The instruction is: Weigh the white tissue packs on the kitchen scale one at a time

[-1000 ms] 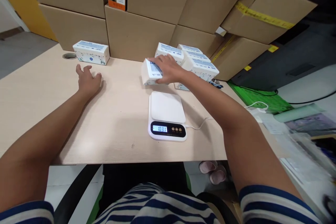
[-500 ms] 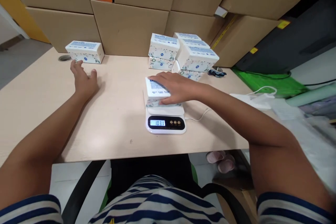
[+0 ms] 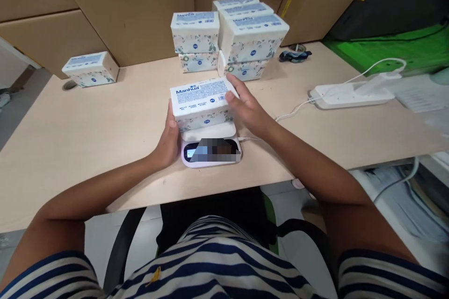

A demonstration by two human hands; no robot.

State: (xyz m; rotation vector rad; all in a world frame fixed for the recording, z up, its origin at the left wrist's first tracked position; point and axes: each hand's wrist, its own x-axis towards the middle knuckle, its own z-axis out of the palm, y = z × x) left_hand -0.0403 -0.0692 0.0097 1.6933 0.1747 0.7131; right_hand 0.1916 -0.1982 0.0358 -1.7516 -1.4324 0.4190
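Observation:
A white pack of tissues (image 3: 201,98) with blue "Manhua" print sits at or just above the plate of a white digital scale (image 3: 185,162); whether it touches the plate I cannot tell. My left hand (image 3: 169,138) presses against its left end, with most fingers hidden behind it. At the right end, my right hand (image 3: 247,107) grips the pack, thumb on the near side and fingers over the far top corner. The scale's display is lit but blurred over.
Stacked tissue packs (image 3: 254,35) stand behind the scale. A lone tissue pack (image 3: 91,70) lies at the back left. On the right are a white power strip (image 3: 354,96) with a cable, and a dark blue cloth item (image 3: 294,56). Cardboard boxes (image 3: 140,14) line the back.
My left hand has come from beside the far-left pack to the left end of the pack at the scale. My right hand has shifted from its top to its right end. The view has turned rightward.

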